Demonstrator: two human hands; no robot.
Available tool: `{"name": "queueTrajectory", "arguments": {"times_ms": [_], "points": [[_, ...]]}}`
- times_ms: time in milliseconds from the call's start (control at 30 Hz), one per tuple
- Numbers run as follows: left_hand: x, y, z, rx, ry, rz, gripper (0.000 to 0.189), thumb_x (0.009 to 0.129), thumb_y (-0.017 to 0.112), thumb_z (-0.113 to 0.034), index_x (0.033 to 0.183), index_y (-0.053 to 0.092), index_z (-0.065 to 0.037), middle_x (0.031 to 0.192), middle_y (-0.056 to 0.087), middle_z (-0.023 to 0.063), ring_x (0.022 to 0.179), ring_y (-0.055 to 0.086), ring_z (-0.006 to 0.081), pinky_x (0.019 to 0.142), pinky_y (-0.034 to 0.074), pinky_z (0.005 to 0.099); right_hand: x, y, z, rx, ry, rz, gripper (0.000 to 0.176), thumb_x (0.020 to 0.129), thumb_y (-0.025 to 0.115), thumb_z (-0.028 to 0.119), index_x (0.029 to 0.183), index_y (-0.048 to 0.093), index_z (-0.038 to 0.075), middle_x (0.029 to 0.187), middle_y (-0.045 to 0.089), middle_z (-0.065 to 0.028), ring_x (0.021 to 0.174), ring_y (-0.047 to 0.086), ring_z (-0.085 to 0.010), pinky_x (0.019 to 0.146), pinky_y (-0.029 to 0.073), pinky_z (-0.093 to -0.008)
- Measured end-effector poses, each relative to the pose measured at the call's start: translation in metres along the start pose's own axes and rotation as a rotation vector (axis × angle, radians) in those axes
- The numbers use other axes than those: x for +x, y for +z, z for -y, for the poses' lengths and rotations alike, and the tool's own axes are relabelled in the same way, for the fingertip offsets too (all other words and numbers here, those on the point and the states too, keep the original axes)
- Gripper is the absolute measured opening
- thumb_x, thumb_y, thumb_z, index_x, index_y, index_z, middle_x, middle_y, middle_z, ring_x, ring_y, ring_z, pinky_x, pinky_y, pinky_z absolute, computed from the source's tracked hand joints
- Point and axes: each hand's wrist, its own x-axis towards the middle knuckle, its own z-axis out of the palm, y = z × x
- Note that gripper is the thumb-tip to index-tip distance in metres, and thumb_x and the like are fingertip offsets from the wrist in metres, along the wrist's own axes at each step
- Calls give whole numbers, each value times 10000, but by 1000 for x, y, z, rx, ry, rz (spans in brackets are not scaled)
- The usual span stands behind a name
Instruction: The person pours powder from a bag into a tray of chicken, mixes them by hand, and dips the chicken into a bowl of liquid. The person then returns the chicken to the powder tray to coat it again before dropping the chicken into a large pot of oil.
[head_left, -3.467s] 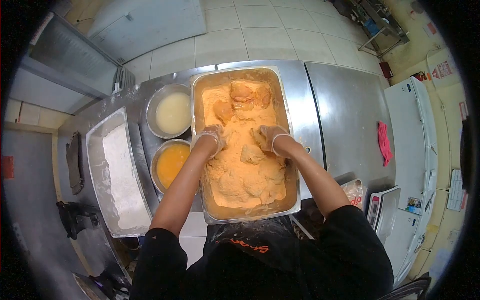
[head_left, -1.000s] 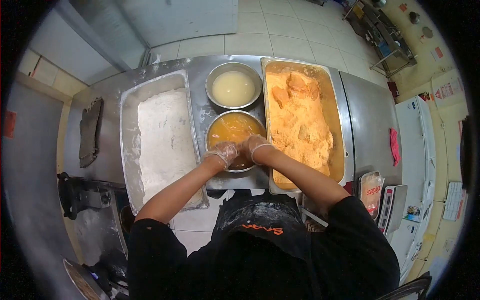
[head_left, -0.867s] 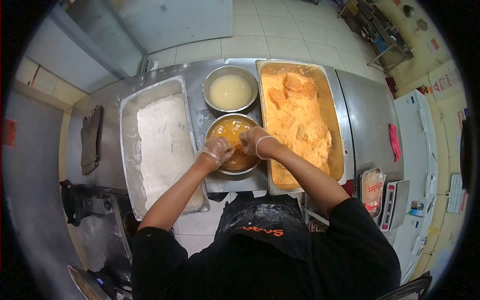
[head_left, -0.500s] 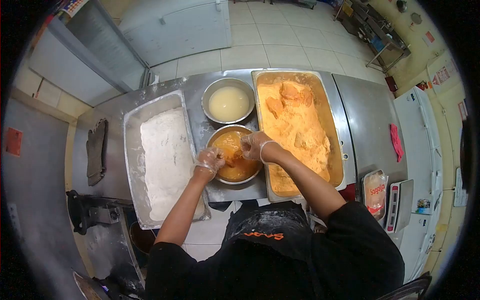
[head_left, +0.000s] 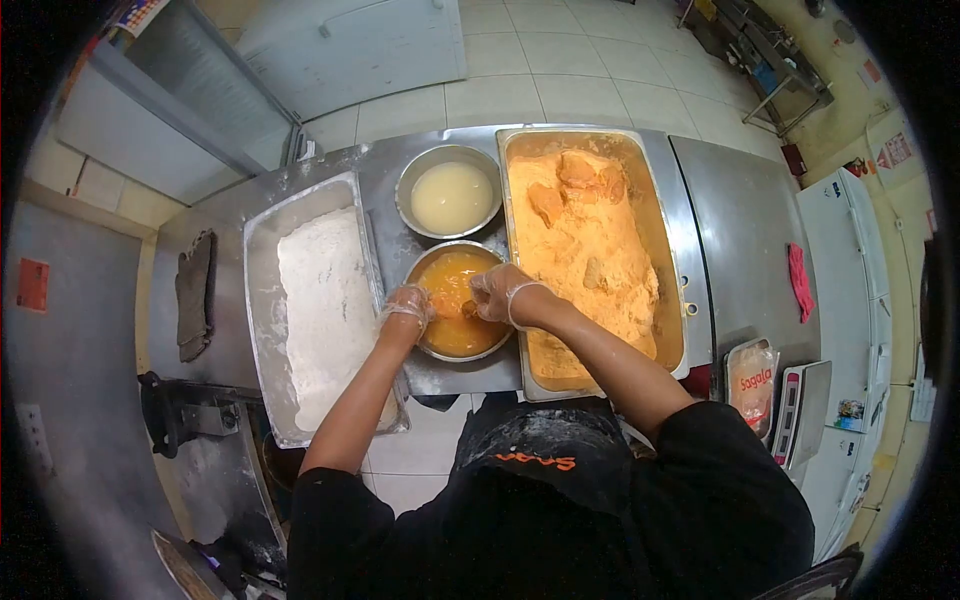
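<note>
My left hand (head_left: 408, 304), in a clear plastic glove, is at the left rim of a steel bowl (head_left: 413, 268) of orange liquid. Its fingers bend in over the liquid, and what they hold is hidden. My right hand (head_left: 497, 295), gloved too, reaches over the bowl's right side. Its fingers pinch a small brownish-orange piece of meat (head_left: 469, 309) at the liquid's surface. To the right, a deep steel tray (head_left: 668, 250) holds orange powder (head_left: 590, 330) with several coated pieces of meat (head_left: 577, 172). A second bowl (head_left: 405, 205) of pale, cloudy liquid stands behind the first.
On the left lies a steel tray (head_left: 262, 290) of white flour (head_left: 325, 310). Farther left are dark grey cloth mitts (head_left: 193, 295). At the right are a pink cloth (head_left: 799, 282), a packaged bag (head_left: 752, 385) and a scale (head_left: 803, 410). Steel tables (head_left: 735, 230) run beneath.
My left hand has shifted left and up, toward the bowl's left rim. The right hand has moved slightly left and stays over the bowl. The view has shifted a little.
</note>
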Motion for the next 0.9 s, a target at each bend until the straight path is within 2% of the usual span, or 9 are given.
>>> {"name": "queueTrajectory", "arguments": {"times_ms": [167,267,367,467,567,667,767,867,900], "points": [[3,-2,-6,-11,-36,-54,222,754,746,-174,847,680,16,834,655,256,813,650,425,759,527,477,-2,-3,-5,70,-23,-3,139,751,710,144,821,617,68,776,659,-165,736,639,-349,675,506,-410],[11,2,-5,102,-62,-2,224,778,723,-199,837,683,13,853,659,264,830,653,429,771,526,480,1,0,-12,60,-69,-8,135,749,708,131,817,613,64,779,658,-164,738,636,-347,677,505,-413],[14,-3,-3,97,-121,168,217,797,697,-200,862,687,7,892,665,262,851,656,426,781,526,479,1,-1,-15,88,-72,-10,137,750,705,141,812,612,61,786,657,-165,744,633,-347,680,504,-412],[14,-11,-14,130,-137,190,198,793,694,-184,852,690,5,886,668,255,858,658,423,785,527,477,4,0,-18,78,-55,-5,143,755,699,161,811,612,61,797,659,-165,751,633,-349,685,504,-412],[13,-4,-13,154,-112,121,199,777,712,-188,837,696,1,872,668,254,857,658,420,781,525,477,4,-2,-18,48,-74,-1,140,761,685,170,812,612,62,802,660,-167,755,631,-357,688,505,-418],[12,4,-1,205,-29,134,187,761,726,-182,815,693,-6,877,671,247,854,657,421,773,522,480,3,-4,-18,69,-63,32,201,786,681,244,868,645,64,874,677,-184,841,650,-383,738,516,-440],[11,-6,-8,85,-41,152,193,747,740,-184,831,696,-16,881,671,243,844,654,422,764,520,482,5,-2,-21,75,-61,0,197,781,682,229,871,643,57,879,675,-188,840,646,-387,742,514,-436],[16,-11,-11,141,-15,173,210,734,753,-193,846,699,-24,854,671,232,821,656,411,748,519,477,5,-1,-21,64,-81,-59,134,760,676,168,806,600,68,777,643,-175,727,618,-366,667,491,-441],[13,-12,-10,117,69,82,206,734,751,-188,854,702,-28,841,670,230,809,656,407,740,519,476,5,-1,-21,75,-83,-48,133,759,675,165,803,597,68,772,639,-175,724,616,-366,665,490,-442]]}}
